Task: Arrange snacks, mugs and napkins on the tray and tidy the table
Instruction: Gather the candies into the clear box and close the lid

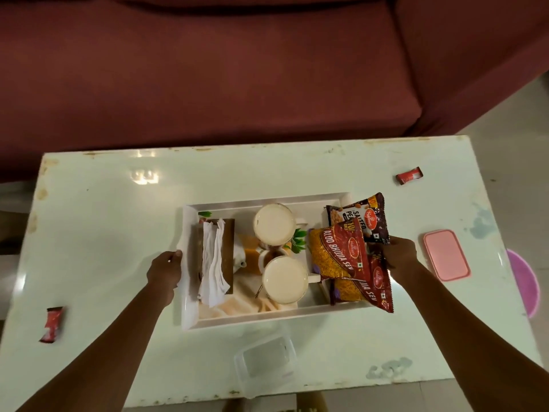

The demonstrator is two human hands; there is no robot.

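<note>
Sitting mid-worktop (118, 233) – white tray (190, 307) with napkins (212, 263), two mugs (274, 224) and snack packets (341, 257) piled at its right end. Left hand (165, 270) has its grip closed on the tray's left rim – right hand (399, 252) pinches the packets. Red wrappers (52, 324) lie loose.

Both my arms are stretched out forward and angled in a bit toward each other. Left hand (165, 273) is curled with the fingers wrapped over an edge, thumb on top. Right hand (399, 254) is closed too, knuckles up, fingers tucked under and pinching.
</note>
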